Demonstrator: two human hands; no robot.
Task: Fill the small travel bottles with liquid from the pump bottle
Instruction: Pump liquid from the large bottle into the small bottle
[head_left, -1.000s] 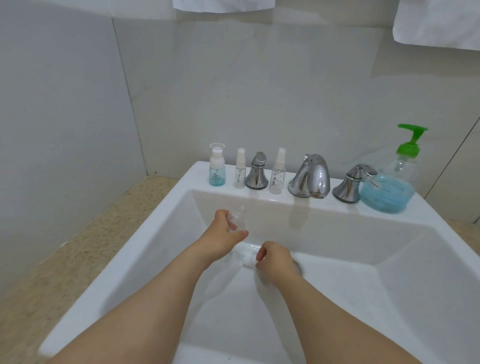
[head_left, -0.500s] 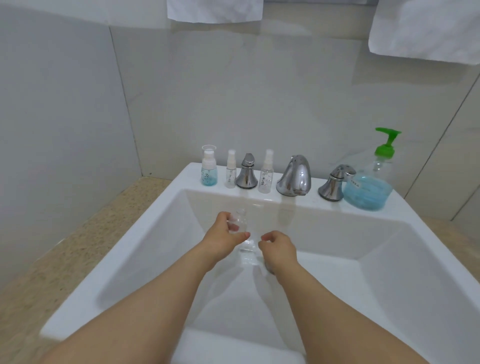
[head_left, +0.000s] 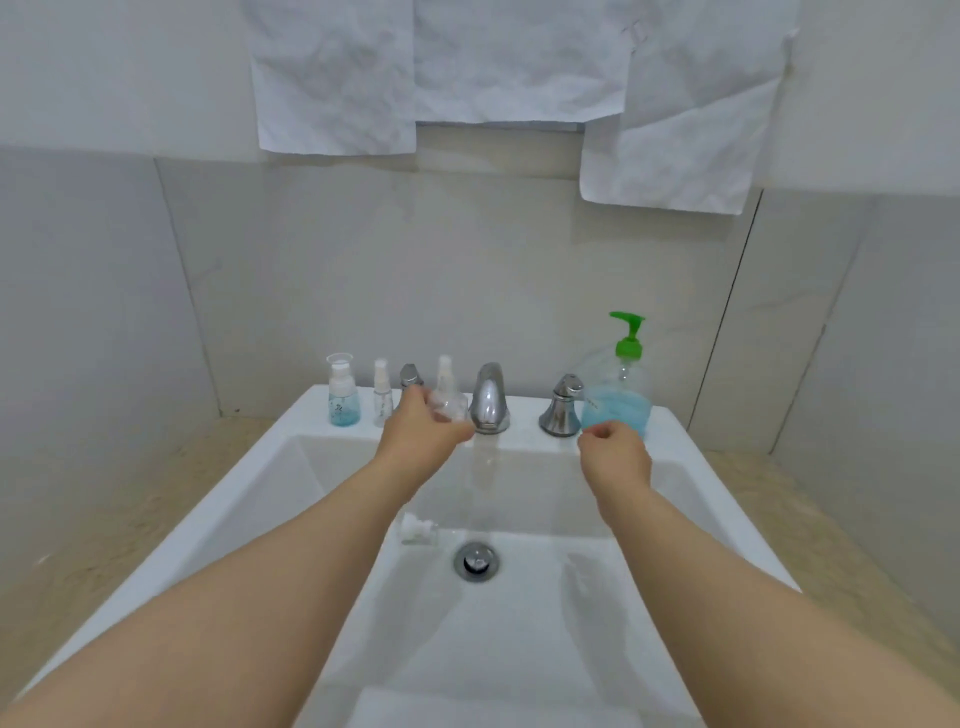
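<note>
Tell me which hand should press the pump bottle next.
Right, probably. The right hand looks empty and sits just in front of the pump bottle, while the left hand grips a small clear bottle beside the tap.

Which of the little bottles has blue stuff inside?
The little bottle at the far left of the sink ledge: its bottom is blue. The two thin spray bottles and the held bottle look clear.
</note>
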